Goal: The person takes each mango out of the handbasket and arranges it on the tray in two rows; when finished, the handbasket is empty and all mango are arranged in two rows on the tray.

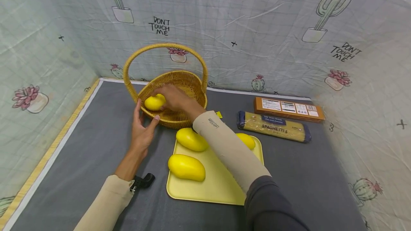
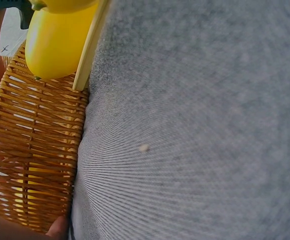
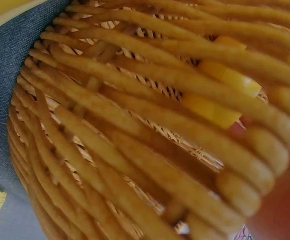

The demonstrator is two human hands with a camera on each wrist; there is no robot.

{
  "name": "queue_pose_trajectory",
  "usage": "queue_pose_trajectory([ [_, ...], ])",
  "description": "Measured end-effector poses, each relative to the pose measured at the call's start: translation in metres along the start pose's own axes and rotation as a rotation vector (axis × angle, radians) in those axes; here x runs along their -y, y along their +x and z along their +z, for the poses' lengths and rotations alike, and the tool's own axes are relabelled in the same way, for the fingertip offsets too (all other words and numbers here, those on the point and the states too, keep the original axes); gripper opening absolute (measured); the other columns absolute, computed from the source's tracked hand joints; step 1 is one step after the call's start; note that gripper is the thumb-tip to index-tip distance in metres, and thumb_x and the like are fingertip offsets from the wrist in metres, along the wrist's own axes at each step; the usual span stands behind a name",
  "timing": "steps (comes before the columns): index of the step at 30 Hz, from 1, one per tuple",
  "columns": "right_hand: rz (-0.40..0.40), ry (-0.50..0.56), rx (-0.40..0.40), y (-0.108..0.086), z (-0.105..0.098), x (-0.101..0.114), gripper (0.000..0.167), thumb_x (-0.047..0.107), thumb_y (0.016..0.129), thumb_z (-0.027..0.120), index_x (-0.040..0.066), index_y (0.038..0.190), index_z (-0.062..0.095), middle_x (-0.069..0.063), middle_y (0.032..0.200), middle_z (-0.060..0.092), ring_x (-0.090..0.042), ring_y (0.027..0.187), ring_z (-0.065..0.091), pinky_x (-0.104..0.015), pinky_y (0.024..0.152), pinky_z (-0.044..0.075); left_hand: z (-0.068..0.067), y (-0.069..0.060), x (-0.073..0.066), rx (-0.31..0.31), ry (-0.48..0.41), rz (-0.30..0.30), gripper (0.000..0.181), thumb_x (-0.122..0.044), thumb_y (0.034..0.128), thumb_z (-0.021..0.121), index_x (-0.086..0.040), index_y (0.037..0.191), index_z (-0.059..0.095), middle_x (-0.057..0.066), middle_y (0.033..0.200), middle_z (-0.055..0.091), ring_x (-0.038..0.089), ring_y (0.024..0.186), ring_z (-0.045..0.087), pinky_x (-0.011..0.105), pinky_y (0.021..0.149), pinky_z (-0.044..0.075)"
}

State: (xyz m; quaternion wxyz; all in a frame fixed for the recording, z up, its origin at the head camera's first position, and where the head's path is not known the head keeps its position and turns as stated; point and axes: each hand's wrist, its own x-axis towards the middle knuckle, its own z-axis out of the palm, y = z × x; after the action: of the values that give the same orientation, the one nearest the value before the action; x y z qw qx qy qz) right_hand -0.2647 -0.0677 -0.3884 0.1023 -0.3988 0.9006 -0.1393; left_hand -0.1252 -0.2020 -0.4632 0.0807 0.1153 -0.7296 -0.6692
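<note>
A wicker basket [image 1: 173,120] with a tall arched handle stands at the back of the grey cloth. Inside it, at the left, my right hand [image 1: 173,97] holds a yellow mango [image 1: 155,102]; part of its grip is hidden. Through the weave, the right wrist view shows yellow patches. Against the basket's left front rests my left hand [image 1: 141,131], fingers extended and thumb touching the wall. A yellow tray [image 1: 218,188] in front carries a mango [image 1: 192,139] near the basket, a front mango [image 1: 187,167], and another mango [image 1: 246,140] partly behind my right sleeve.
To the right of the basket lie a spaghetti packet [image 1: 274,127] and a brown box [image 1: 289,109] behind it. A black wrist mount [image 1: 144,181] sticks out from my left wrist. Printed fabric [image 1: 231,27] hangs behind and along the sides.
</note>
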Motion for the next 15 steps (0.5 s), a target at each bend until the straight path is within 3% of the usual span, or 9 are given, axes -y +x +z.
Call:
queue_pose_trajectory([
  [9, -0.034, -0.013, -0.028, -0.007, 0.0, 0.0, 0.05, 0.022, 0.095, 0.083, 0.021, 0.142, 0.066, 0.001, 0.146, 0.064, -0.021, 0.134, 0.058, -0.036, 0.112, 0.05, 0.001, -0.001, 0.0, 0.003, -0.018, 0.011, 0.09, -0.031, 0.1034, 0.071, -0.054, 0.166, 0.011, -0.019, 0.178, -0.002, 0.022, 0.167, 0.01, 0.057, 0.128, 0.034],
  [15, -0.025, 0.025, -0.017, -0.016, 0.001, -0.002, 0.05, 0.025, 0.093, 0.084, 0.021, 0.14, 0.067, -0.001, 0.144, 0.064, -0.02, 0.128, 0.058, -0.036, 0.106, 0.051, 0.0, 0.0, 0.001, 0.006, -0.033, 0.002, 0.09, -0.027, 0.104, 0.07, -0.053, 0.167, 0.011, -0.019, 0.178, -0.001, 0.019, 0.167, 0.01, 0.054, 0.128, 0.034],
])
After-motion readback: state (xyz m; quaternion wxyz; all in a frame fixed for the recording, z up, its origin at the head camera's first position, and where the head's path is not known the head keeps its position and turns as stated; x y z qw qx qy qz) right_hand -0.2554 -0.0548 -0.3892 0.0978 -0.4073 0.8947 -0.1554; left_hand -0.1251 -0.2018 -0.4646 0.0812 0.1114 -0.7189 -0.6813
